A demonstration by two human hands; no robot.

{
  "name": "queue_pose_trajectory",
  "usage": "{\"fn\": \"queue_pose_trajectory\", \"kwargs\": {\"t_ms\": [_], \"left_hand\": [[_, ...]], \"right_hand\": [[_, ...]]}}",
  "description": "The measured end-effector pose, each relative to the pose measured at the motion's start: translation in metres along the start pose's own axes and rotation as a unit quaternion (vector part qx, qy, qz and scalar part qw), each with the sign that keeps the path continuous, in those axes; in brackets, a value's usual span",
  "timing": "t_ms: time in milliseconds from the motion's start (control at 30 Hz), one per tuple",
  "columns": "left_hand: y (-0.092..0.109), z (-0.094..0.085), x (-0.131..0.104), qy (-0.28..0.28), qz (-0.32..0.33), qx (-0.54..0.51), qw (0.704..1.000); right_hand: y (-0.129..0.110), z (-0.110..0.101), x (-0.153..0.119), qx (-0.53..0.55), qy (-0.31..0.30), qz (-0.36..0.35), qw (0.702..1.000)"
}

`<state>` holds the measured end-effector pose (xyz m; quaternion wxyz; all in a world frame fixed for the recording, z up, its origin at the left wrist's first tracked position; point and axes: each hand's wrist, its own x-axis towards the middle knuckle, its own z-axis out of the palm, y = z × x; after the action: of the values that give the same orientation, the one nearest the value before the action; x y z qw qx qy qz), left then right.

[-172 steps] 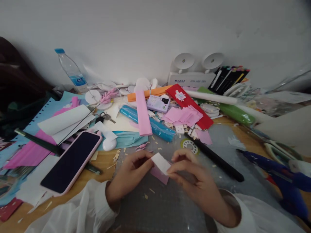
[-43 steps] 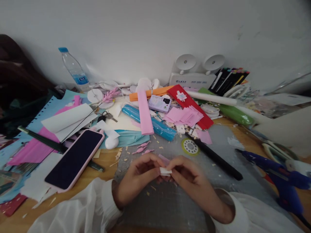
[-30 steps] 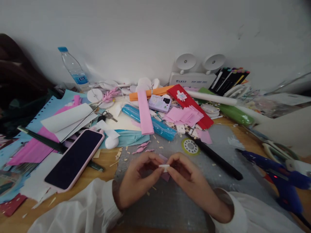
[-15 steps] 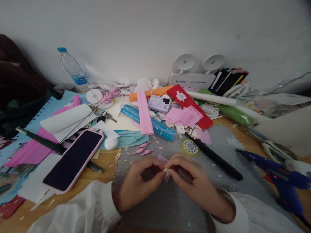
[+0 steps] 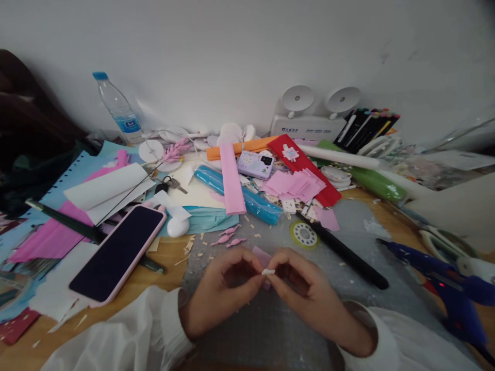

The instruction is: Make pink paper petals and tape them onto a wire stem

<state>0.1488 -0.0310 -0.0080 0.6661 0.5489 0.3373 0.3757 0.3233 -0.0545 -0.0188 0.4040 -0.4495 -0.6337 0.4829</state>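
Observation:
My left hand [image 5: 228, 288] and my right hand [image 5: 303, 288] meet over the grey mat [image 5: 255, 335]. Each has thumb and forefinger closed in a pinch on one end of a small white piece [image 5: 268, 271], which looks like a bit of paper or foam. Behind the fingertips is a pink paper piece [image 5: 261, 254], partly covered by the hands; whether it lies on the mat I cannot tell. Several twisted pink paper buds [image 5: 228, 237] lie just beyond my left hand. A yellow-green tape roll [image 5: 304, 234] is beyond my right hand.
A blue glue gun [image 5: 436, 278] with a red light lies at right, near a black stick [image 5: 348, 255]. At left are a phone [image 5: 118, 252] and a water bottle [image 5: 119, 111]. Pink paper squares [image 5: 294, 184], a blue roll [image 5: 240, 195] and a lamp unit [image 5: 307, 126] stand farther back.
The white piece between my fingertips now lies more sideways and shows more of its length. My hands have barely moved; the whole view has shifted slightly.

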Motion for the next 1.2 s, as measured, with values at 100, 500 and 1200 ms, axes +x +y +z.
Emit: {"fn": "queue_pose_trajectory", "kwargs": {"t_ms": [100, 500, 1200], "left_hand": [[0.002, 0.0, 0.0, 0.0, 0.008, 0.02, 1.0], [-0.001, -0.003, 0.003, -0.006, -0.062, -0.098, 0.993], [-0.005, -0.003, 0.0, -0.02, -0.044, -0.127, 0.991]], "right_hand": [[-0.001, -0.002, 0.0, -0.022, -0.011, -0.004, 1.0], [0.0, 0.0, 0.001, 0.03, 0.012, -0.013, 0.999], [0.003, 0.001, -0.001, 0.277, -0.03, 0.108, 0.954]]}}
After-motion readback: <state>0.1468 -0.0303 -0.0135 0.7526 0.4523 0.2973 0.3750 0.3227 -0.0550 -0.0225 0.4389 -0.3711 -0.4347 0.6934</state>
